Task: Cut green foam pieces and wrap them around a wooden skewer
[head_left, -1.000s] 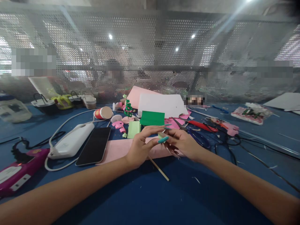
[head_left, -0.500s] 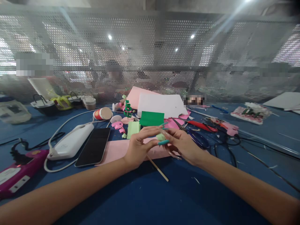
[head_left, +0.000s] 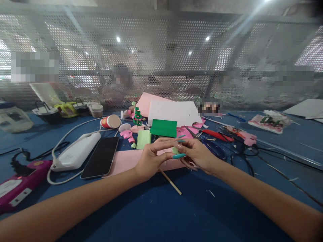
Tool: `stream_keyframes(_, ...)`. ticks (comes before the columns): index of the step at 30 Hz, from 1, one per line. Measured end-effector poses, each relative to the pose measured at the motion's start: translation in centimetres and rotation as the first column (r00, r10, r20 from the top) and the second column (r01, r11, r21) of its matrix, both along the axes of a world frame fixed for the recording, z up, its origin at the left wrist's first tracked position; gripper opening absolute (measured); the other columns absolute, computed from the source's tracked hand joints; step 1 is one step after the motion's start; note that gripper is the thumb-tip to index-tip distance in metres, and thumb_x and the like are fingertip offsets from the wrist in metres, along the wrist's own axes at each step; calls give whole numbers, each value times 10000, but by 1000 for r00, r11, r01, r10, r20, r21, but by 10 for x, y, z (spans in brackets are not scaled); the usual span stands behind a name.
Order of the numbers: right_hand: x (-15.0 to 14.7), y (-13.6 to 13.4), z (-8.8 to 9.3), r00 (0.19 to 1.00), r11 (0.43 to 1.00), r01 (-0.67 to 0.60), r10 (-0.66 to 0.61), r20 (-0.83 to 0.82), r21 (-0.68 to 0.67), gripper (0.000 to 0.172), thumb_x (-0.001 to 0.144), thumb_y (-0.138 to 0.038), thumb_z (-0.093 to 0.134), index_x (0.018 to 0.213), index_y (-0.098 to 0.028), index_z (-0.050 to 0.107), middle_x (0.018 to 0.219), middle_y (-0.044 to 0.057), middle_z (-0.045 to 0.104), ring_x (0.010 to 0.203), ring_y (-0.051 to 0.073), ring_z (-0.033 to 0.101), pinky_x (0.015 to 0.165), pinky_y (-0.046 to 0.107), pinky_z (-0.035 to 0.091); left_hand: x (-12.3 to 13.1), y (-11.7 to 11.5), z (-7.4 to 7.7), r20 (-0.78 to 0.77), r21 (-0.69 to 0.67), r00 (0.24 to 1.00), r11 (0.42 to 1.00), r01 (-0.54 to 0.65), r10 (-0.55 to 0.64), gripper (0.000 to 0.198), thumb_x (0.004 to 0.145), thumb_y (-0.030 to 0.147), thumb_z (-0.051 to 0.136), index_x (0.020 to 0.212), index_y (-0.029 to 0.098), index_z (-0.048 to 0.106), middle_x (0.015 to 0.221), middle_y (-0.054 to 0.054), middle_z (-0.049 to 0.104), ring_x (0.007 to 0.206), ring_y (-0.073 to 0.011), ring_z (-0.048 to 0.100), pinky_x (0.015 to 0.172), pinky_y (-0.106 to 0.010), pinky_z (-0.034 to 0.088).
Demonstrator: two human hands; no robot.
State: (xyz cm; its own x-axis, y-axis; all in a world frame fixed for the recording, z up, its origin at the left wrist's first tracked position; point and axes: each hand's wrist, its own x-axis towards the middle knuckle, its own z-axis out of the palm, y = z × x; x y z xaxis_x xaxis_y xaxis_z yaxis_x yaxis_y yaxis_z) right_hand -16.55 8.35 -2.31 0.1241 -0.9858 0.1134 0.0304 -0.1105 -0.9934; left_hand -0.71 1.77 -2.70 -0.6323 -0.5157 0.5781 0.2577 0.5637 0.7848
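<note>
Between my two hands is a small piece of light green paper (head_left: 174, 150), mostly covered by fingers. My left hand (head_left: 153, 158) pinches it from the left, its long turquoise nails pointing right. From the other side my right hand (head_left: 198, 154) closes on the same piece with its fingertips. Under the hands lies a pale pink paper strip (head_left: 127, 161). A thin wooden stick (head_left: 171, 182) lies below my left hand, its upper end hidden. Behind the hands are a light green paper pad (head_left: 143, 139) and a dark green sheet (head_left: 164, 128).
At left are a black phone (head_left: 102, 158), a white power bank (head_left: 77, 153) with cable and a magenta power strip (head_left: 22, 186). Pink curled paper (head_left: 127, 135) and a white sheet (head_left: 174, 113) lie behind. To the right are scissors (head_left: 193, 132), a red-handled cutter (head_left: 217, 135) and a glue gun (head_left: 248, 137).
Both hands have shifted very slightly to the right and down, and the fingers have turned a little around the light green paper. Everything on the table stays in place.
</note>
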Motion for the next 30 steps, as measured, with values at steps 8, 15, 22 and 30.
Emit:
stream_keyframes(8, 2, 3, -1, 998, 998, 50, -49, 37, -27, 440, 778, -566, 567, 831, -131, 606, 420, -46, 503, 263, 56, 401, 250, 157, 267, -2, 0, -1, -54, 41, 998, 999, -12, 14, 248, 709, 207, 696, 955, 238, 713, 1041, -80, 683, 1052, -224, 569, 943, -373, 437)
stream_keyframes(15, 1, 2, -2, 995, 990, 94, -96, -8, -103, 355, 769, -484, 630, 837, -137, 605, 423, -60, 476, 270, 51, 386, 259, 158, 283, -2, 0, 2, -6, 9, 1000, 1000, -13, 13, 246, 731, 261, 677, 972, 229, 710, 1080, -84, 670, 1086, -229, 549, 966, -364, 415)
stream_keyframes(22, 6, 5, -4, 979, 961, 172, -191, -72, -215, 364, 808, -476, 581, 909, -129, 618, 416, -69, 453, 282, 48, 369, 270, 156, 285, -3, -1, 0, 7, -50, 1000, 999, -11, 11, 252, 747, 265, 661, 995, 250, 699, 1059, -67, 680, 1105, -217, 533, 979, -370, 405)
stream_keyframes(30, 7, 4, -7, 988, 978, 156, -153, 32, -138, 390, 772, -512, 603, 867, -134, 580, 390, -77, 454, 236, 49, 348, 234, 146, 258, -6, -2, -2, 25, -96, 1000, 995, -10, 13, 216, 768, 256, 638, 972, 258, 707, 1052, -63, 685, 1090, -220, 544, 969, -378, 412)
